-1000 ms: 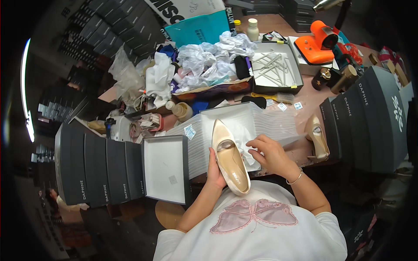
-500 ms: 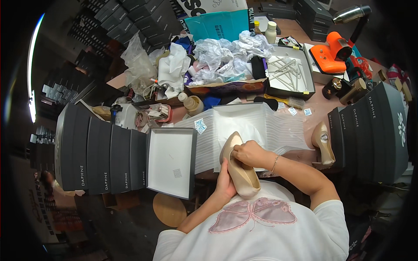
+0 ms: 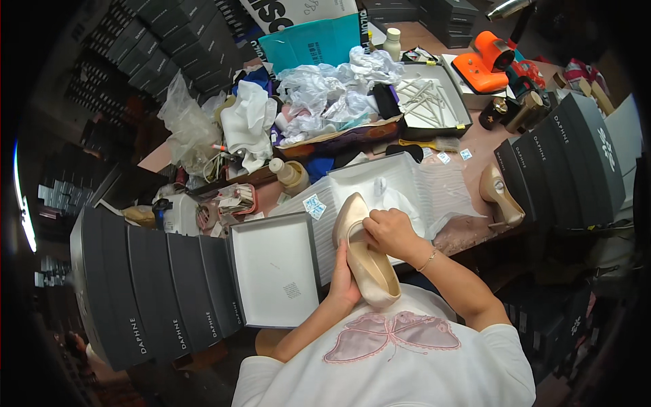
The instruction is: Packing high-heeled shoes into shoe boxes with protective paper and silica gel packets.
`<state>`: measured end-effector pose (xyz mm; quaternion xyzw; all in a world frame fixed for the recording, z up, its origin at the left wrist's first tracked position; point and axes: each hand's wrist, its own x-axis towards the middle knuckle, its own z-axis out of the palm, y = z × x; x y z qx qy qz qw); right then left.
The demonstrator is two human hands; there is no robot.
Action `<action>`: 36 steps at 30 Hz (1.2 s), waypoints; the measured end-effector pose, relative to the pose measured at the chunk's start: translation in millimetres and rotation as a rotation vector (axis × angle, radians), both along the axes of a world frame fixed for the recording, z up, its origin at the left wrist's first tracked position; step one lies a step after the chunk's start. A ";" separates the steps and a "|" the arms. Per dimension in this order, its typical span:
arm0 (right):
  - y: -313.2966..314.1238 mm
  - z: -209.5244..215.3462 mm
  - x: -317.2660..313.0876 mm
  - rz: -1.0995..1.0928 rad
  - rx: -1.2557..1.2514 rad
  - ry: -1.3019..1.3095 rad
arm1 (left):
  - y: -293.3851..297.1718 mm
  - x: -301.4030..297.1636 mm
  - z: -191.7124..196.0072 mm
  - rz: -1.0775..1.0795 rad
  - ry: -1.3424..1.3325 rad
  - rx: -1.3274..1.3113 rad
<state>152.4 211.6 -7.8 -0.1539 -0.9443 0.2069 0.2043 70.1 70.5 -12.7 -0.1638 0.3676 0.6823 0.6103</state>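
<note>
A beige pointed-toe pump [image 3: 382, 280] is held in front of my chest, its toe pointing away from me. My left hand [image 3: 344, 279] wraps around its left side, thumb along the edge. At the front of the shoe's opening, my right hand [image 3: 395, 236] has its fingers curled in; the fingertips are hidden, and whatever they grip cannot be made out. Behind the shoe lies an open white-lined box [image 3: 352, 178] with white tissue paper [image 3: 397, 198] and striped wrapping sheet [image 3: 447, 186]. The matching pump [image 3: 500, 197] stands at the right.
A white-lined box lid [image 3: 274, 275] is left of the shoe. Dark shoe boxes stand in rows at left [image 3: 152, 285] and right [image 3: 563, 169]. Farther back are a bin of crumpled paper [image 3: 332, 91], a tray of white sticks [image 3: 434, 102], an orange device [image 3: 483, 64] and a pump bottle [image 3: 289, 175].
My view has turned, so the table appears tilted and the surroundings shifted. The pump stays in my left hand, and my right fingers remain at its opening.
</note>
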 end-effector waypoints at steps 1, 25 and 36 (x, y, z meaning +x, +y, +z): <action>-3.3 7.0 5.8 -0.012 -0.084 0.044 | -1.3 -4.3 0.2 0.014 0.002 0.000; 43.6 -50.3 2.1 0.405 0.234 -0.124 | 44.8 42.8 -0.1 -0.012 0.277 -0.101; 79.1 -20.4 36.5 -0.233 -0.066 -0.135 | 40.5 10.9 -6.4 0.186 0.315 -0.151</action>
